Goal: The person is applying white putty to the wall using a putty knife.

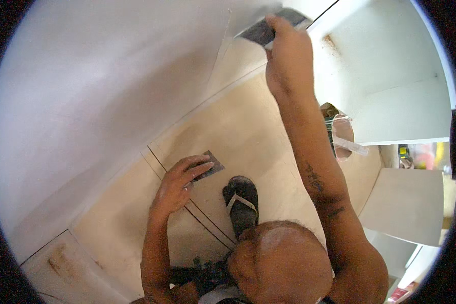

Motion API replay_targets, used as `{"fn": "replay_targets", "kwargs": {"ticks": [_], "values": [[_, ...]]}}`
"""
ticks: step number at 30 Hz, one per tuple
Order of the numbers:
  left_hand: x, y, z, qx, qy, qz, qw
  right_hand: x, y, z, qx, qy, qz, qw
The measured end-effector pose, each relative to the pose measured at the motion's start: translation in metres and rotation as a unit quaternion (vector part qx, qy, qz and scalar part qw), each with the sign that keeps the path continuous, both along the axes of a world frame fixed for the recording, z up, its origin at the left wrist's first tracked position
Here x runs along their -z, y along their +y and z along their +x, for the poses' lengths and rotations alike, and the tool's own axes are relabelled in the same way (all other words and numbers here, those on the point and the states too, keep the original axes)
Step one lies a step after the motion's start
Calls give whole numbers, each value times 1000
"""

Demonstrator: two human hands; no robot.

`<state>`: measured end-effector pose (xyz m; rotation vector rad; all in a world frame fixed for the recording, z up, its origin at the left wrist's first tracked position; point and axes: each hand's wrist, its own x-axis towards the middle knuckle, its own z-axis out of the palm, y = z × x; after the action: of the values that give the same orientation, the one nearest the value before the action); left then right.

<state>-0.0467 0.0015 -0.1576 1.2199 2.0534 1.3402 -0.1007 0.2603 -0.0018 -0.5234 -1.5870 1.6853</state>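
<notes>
from my remote seat, i see what looks like an indoor room under finishing work: a broad, undecorated pale wall [86, 76], a beige floor [268, 152] with dark lines [207, 221], an open bucket [342, 130] pale inside, and flat dark blades [259, 33] in the person's left hand [175, 186] and right hand [293, 53].

Floor [258, 131]: pale beige, smooth, faintly mottled with darker smudges; bounded along left and far sides by pale wall [86, 101]; two thin parallel lines [210, 223] run across it, from far left toward near middle; on it, near middle, black flip-flop [243, 215], pale strap side up, near end hidden; farther off at right, round container [344, 129], pinkish inside, seemingly standing on floor, base partly hidden behind forearm [309, 147].
</notes>
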Motion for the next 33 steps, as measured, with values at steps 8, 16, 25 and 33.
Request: {"fn": "replay_targets", "kwargs": {"ticks": [8, 16, 25, 33], "values": [[2, 9, -5, -17, -184, 126, 975, -71, -49, 22, -2, -17, 315, 949], [-3, 7, -6, -89, -470, 157, 864, 45, 3, 57, -48, 54, -77, 994], [34, -18, 26, -146, -491, -26, 859, 291, 1, 41, -43, -69, -439, 895], [38, -46, 42, -127, -320, -67, 936, 302, -22, 6, -27, -176, -285, 942]]}}
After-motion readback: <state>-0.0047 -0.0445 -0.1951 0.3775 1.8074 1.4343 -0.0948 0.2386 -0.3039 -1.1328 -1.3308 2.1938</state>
